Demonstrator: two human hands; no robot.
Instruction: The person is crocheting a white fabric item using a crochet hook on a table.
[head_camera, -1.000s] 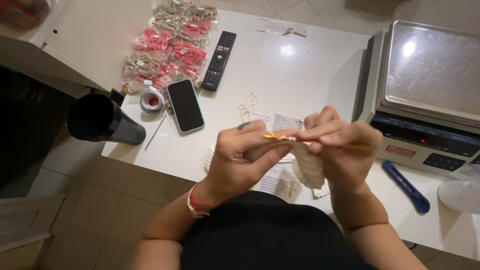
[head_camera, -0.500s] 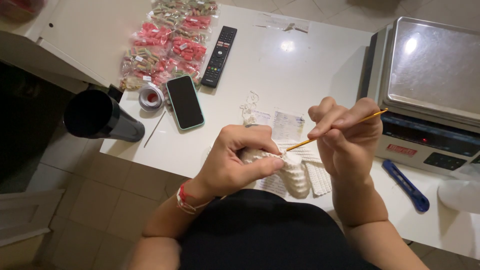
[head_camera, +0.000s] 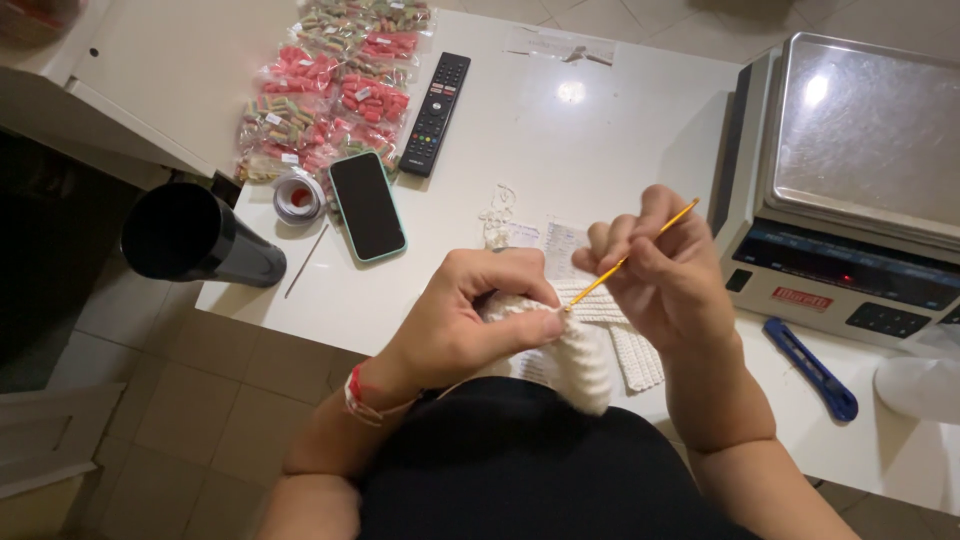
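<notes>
My left hand (head_camera: 462, 325) pinches the top edge of a cream crochet piece (head_camera: 585, 360) that hangs over the front edge of the white table (head_camera: 560, 130). My right hand (head_camera: 665, 275) holds a thin yellow crochet hook (head_camera: 630, 258), slanted up to the right, with its tip at the piece next to my left thumb. A flat strip of the same cream crochet (head_camera: 635, 350) lies on the table under my right hand. A thin white yarn strand (head_camera: 497, 215) curls on the table just beyond my hands.
A weighing scale with a steel pan (head_camera: 860, 170) stands at the right. A blue utility knife (head_camera: 812, 368) lies before it. At the left are a phone (head_camera: 367, 205), a remote (head_camera: 436, 113), several candy bags (head_camera: 325, 85), a tape roll (head_camera: 297, 195) and a black tube (head_camera: 195, 240).
My hands have lowered toward the table edge and spread the crochet piece. The hook went from level between both hands to slanted, tip now in the piece.
</notes>
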